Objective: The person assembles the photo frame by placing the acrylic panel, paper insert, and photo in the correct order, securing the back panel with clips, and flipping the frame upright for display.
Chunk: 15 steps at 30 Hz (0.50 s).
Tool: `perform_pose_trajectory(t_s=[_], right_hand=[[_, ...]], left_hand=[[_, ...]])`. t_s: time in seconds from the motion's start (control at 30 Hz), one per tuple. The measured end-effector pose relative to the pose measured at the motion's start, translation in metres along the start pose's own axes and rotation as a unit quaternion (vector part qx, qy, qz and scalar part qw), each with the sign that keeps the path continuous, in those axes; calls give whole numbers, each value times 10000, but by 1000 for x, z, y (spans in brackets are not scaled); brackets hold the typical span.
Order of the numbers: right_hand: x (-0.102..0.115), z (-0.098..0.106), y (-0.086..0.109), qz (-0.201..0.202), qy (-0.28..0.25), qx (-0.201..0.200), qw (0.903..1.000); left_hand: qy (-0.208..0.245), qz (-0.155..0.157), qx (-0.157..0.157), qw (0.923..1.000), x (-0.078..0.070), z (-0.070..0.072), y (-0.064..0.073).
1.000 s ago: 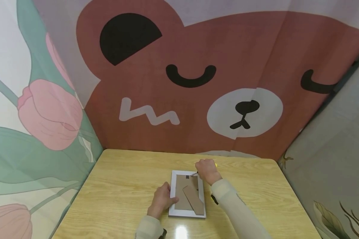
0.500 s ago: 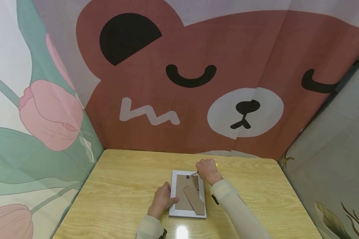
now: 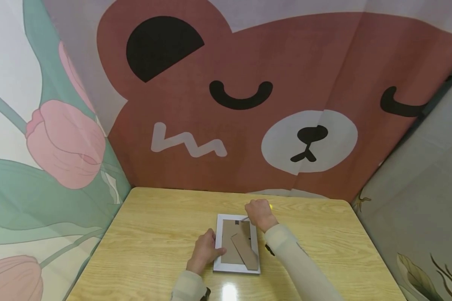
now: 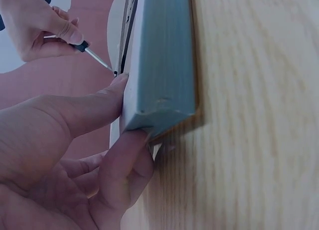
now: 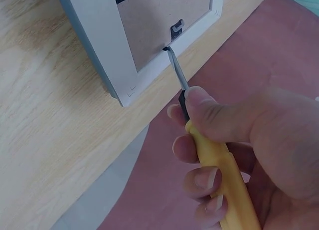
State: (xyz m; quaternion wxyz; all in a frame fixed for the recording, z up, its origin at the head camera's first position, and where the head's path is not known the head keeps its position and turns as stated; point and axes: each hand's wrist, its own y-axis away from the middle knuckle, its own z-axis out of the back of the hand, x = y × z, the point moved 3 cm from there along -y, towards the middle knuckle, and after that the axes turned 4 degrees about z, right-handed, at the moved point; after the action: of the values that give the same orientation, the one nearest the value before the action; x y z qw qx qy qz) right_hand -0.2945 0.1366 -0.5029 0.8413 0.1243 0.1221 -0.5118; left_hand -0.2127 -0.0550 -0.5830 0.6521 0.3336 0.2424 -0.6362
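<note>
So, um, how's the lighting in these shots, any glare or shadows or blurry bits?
Head view: a bright glare spot on the table, just below the picture frame in the image; left wrist view: a dark shadow by the picture frame's near corner, the table's grain rather soft; right wrist view: muted light, yet the screwdriver shows clearly.

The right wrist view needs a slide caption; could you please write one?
Right hand gripping a yellow-handled screwdriver, its tip at a black tab on the back of a picture frame.
</note>
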Motion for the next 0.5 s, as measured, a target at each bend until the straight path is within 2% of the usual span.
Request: perform_pose_trajectory(t_s=[0.5], right_hand=[[3, 2, -3, 55, 204, 37, 9998]], left_hand=[[-16, 13, -3, 10000, 1, -1, -1]])
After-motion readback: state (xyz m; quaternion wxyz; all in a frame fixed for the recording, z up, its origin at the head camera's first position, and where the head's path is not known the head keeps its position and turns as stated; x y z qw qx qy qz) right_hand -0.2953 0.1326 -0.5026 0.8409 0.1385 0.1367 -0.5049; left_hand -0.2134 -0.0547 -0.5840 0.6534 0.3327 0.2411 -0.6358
